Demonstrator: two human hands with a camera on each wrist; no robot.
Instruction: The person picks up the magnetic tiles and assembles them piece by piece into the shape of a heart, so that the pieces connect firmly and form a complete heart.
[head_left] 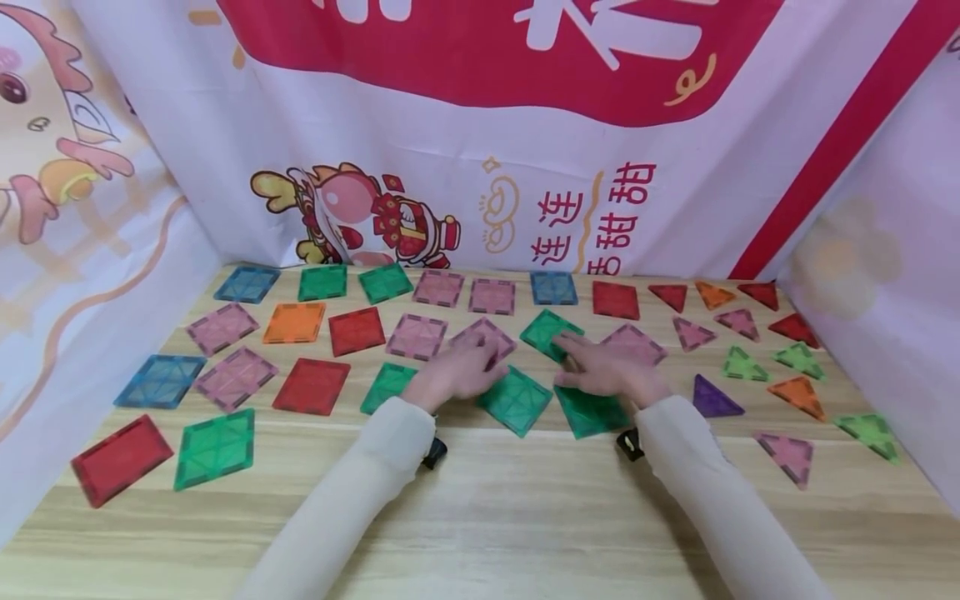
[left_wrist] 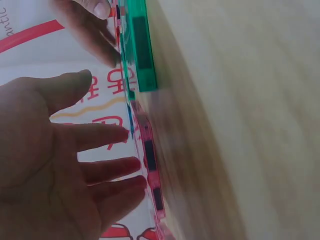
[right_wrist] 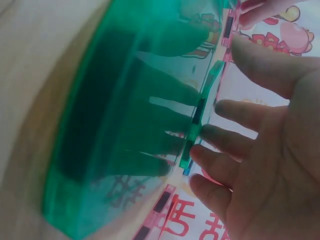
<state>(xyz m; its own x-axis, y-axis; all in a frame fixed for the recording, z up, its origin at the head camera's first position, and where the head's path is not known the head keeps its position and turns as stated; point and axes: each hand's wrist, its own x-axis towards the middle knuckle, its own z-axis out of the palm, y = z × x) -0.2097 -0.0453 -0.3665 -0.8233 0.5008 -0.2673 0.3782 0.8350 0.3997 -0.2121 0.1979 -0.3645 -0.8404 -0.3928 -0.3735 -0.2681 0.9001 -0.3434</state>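
Observation:
My left hand (head_left: 459,371) is over a pink square magnetic tile (head_left: 489,325), its fingertips right at the tile in the left wrist view. The fingers and thumb (left_wrist: 65,92) are spread and loosely bent, with nothing between them. My right hand (head_left: 606,368) reaches to a green square tile (head_left: 542,327), fingertips at its near edge. In the right wrist view its fingers (right_wrist: 225,165) are relaxed and apart. Another green tile (head_left: 592,419) lies partly beneath the right palm. Between the two wrists lies a green tile (head_left: 517,402) set at an angle.
Rows of square tiles, such as a red one (head_left: 311,386) and an orange one (head_left: 295,322), spread leftward across the wooden table (head_left: 517,525). Small triangle tiles, including a purple one (head_left: 714,397), lie on the right. A printed cloth (head_left: 465,133) hangs around the back and sides.

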